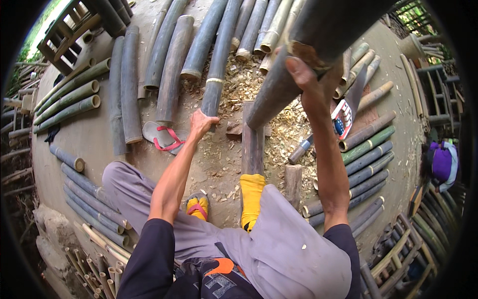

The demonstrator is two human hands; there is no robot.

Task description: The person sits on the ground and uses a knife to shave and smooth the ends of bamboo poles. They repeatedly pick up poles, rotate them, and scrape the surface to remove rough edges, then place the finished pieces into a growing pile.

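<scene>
My right hand is raised, its thumb pressed at a rough notch in a thick dark bamboo pole. A second bamboo piece meets that pole at the notch and slants down to the left. Its lower end appears in front of an upright wooden post; I cannot tell whether they touch. My left hand is closed around the near end of a long bamboo pole that runs away from me. A loose sandal with red straps lies left of this hand.
Pale wood chips cover the ground ahead. Bamboo lengths lie in rows on both sides, among them a dark row at right and green poles at left. A short stump stands near my knee. Another person is far right.
</scene>
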